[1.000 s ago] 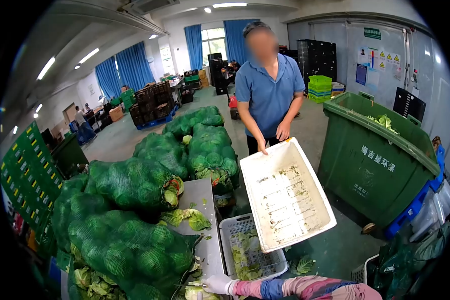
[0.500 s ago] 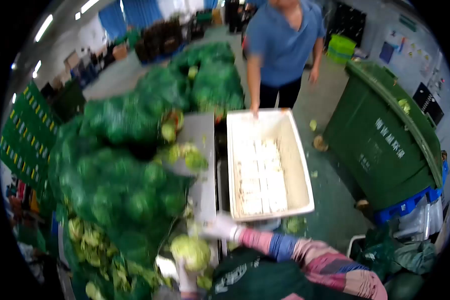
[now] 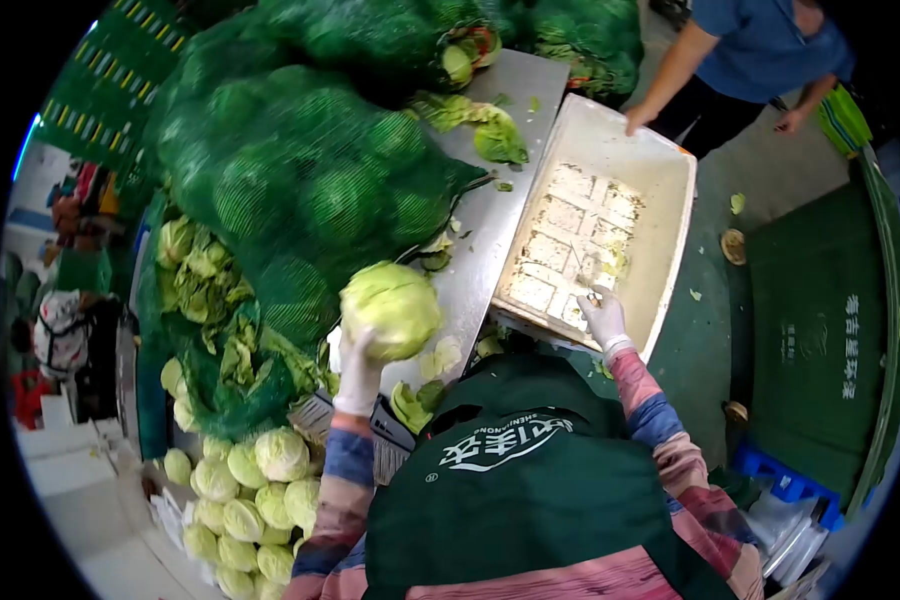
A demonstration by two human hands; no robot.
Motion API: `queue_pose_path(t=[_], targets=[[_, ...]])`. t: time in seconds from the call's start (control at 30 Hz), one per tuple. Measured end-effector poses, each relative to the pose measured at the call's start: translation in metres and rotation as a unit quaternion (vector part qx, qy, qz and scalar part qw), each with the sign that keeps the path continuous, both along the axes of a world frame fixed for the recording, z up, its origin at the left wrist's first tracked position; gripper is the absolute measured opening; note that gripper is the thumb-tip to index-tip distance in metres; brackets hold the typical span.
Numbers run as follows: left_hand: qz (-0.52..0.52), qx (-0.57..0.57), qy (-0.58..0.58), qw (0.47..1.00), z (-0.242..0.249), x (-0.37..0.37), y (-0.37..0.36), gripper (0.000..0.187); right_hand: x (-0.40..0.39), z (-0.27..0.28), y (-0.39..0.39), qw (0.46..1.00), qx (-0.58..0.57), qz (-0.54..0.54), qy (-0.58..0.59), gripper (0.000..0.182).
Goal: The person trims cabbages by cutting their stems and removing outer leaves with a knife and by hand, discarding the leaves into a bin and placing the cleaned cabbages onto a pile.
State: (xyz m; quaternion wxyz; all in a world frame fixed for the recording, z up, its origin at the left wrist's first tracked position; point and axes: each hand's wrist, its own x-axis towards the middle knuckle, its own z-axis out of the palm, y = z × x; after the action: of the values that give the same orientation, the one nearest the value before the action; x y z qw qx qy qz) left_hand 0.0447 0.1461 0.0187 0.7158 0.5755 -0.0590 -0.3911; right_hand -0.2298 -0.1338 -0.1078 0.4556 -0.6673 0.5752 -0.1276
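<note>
A pale green cabbage (image 3: 394,310) is held up in my gloved left hand (image 3: 358,365), whose fingers wrap its lower left side above the metal table (image 3: 475,235). At the near end of a white foam box (image 3: 660,250), my gloved right hand (image 3: 604,318) reaches over the rim with its fingers curled. Something small and dark shows at those fingertips, too small to name. Dirt marks and scraps lie on the box floor. Another person's hand (image 3: 642,118) grips the far rim of the box. Loose leaves (image 3: 495,135) lie on the table.
Green mesh sacks of cabbages (image 3: 310,170) crowd the left and back. Trimmed cabbages (image 3: 260,500) are piled at lower left. A tall green bin (image 3: 820,330) stands at right, near a blue pallet (image 3: 785,485). A person in a blue shirt (image 3: 770,50) stands behind the box.
My view has tilted down and turned. My left hand has lifted the cabbage from beside the table edge. My right hand has moved from the box's near left corner to over its near rim.
</note>
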Motion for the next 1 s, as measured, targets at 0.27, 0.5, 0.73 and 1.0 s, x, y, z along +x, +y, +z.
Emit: queue_pose_path(t=[0.27,0.5,0.73,1.0], targets=[[-0.118,0.211,-0.42,0.875,-0.025,-0.007,-0.122,0.115,0.094,0.085,0.027,0.975,-0.062,0.177,-0.12,0.033],[-0.219,0.306,-0.554,0.743,-0.016,-0.027,-0.166,0.111,0.109,0.094,0.02,0.925,-0.215,0.309,0.054,0.055],[-0.224,0.32,-0.537,0.748,-0.025,-0.006,-0.175,0.115,0.111,0.079,0.014,0.919,-0.251,0.303,0.01,0.054],[-0.211,0.32,-0.525,0.76,-0.026,0.0,-0.178,0.106,0.13,0.071,-0.008,0.917,-0.228,0.323,0.052,0.054]])
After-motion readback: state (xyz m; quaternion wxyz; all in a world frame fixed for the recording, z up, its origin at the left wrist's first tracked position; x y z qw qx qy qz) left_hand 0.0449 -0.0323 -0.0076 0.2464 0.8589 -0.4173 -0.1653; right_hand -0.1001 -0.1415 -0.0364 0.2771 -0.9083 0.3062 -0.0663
